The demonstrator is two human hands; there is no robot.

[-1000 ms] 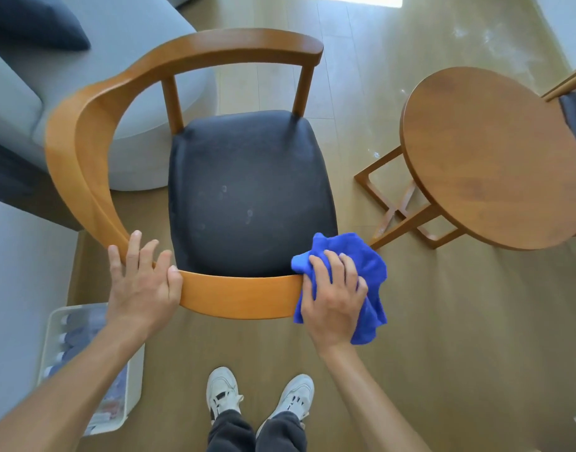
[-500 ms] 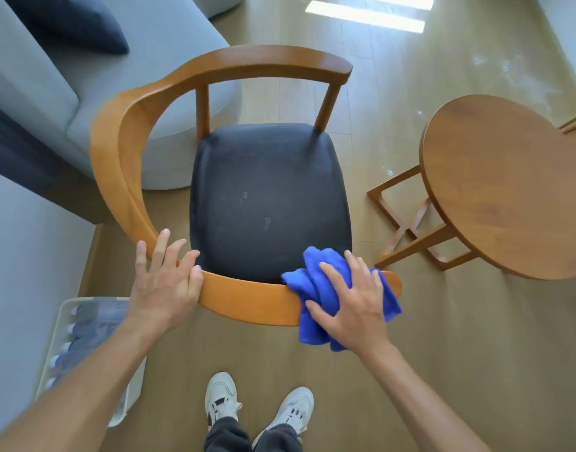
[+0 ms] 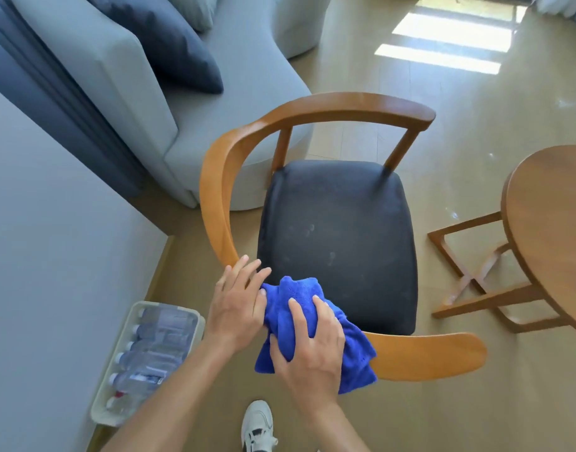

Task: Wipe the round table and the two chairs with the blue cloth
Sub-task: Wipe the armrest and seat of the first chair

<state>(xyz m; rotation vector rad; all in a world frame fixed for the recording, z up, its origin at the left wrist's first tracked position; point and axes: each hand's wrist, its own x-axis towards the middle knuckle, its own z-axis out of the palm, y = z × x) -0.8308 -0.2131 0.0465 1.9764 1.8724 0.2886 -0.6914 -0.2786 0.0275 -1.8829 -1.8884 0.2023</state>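
We stood over the chair [image 3: 338,243] with both hands on the near stretch of its curved wooden rail. Our right hand [image 3: 307,352] lay on the blue cloth [image 3: 299,305], its fingers curled into the bunched fabric and gripping it against the rail, so that the cloth draped over the wood and hung down on our side. Our left hand [image 3: 236,303] rested flat on the rail just beside it, fingers straight and spread, holding nothing, its thumb touching the edge of the cloth. The chair's dark seat cushion [image 3: 340,223] showed a few pale smudges. The round table [image 3: 554,223] stood to the right of the chair, apart from it, only partly in view, its wooden legs crossing beneath the top. To the left sat a grey sofa [image 3: 214,102] with a dark cushion [image 3: 169,44], and near our left forearm a white tray [image 3: 117,380] of plastic bottles lay on the floor. One white shoe [image 3: 258,425] showed below.
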